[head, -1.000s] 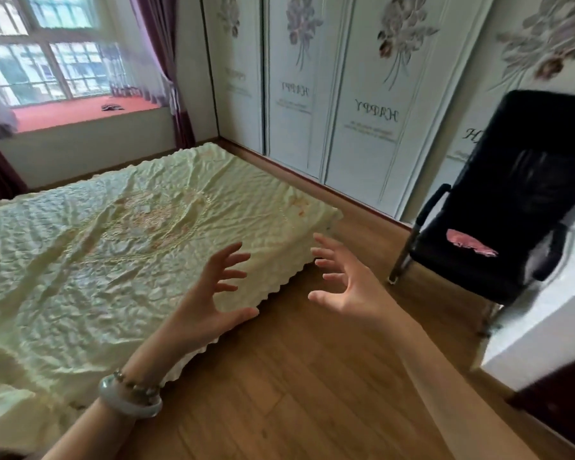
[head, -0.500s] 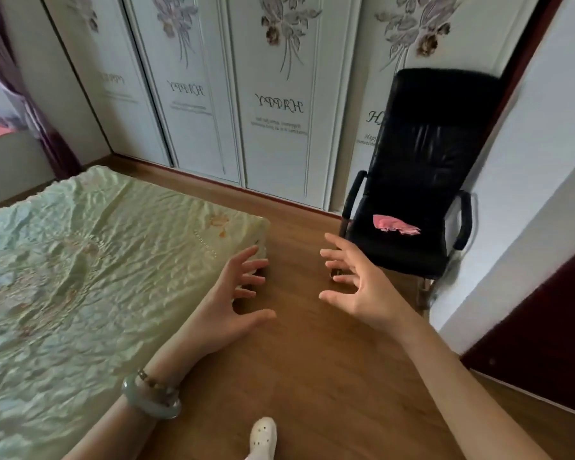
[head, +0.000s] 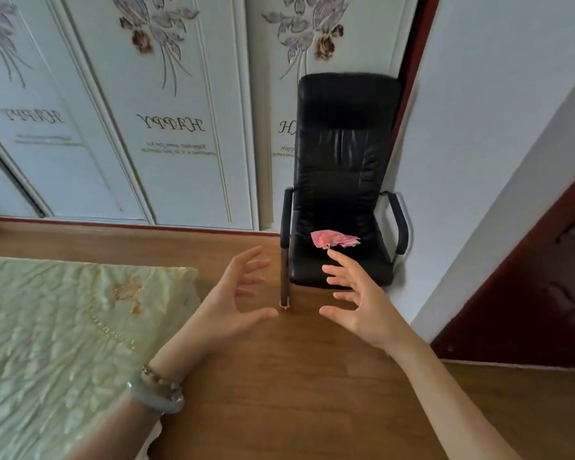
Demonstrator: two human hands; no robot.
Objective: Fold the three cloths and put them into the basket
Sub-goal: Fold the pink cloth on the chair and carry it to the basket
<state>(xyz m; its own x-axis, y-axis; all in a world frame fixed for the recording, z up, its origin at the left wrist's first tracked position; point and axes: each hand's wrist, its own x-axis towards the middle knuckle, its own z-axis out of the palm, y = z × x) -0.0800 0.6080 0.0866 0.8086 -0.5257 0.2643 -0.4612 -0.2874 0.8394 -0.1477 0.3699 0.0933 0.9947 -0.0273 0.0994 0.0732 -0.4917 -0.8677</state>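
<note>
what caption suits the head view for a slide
Left hand and right hand open and empty before a pink cloth on a black chair.

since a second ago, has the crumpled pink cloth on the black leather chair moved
No. The crumpled pink cloth lies on the same spot on the seat of the black leather chair; only the camera view has turned.

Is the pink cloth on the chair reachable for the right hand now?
Probably yes: the right hand is open and empty, the pink cloth lies uncovered on the chair seat, nothing between them.
</note>
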